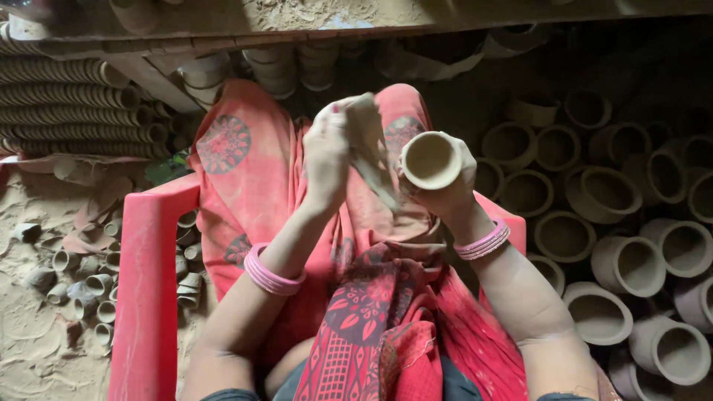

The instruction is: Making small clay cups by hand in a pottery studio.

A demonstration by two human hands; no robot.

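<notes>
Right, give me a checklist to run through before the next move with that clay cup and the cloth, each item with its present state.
1. Clay cup held firmly in the right hand: ok, the fingers wrap its body and the mouth faces up.
2. Cloth gripped in the left hand: ok, it hangs from the raised hand.
3. Cloth touching the cup: cannot tell, its lower end is blurred beside the cup.
4. Cup free of cracks: cannot tell, only the rim and inside show.
5. Space over the lap: ok, only red fabric lies below.
6. Pots on the floor apart from the right elbow: ok, none touching it.
</notes>
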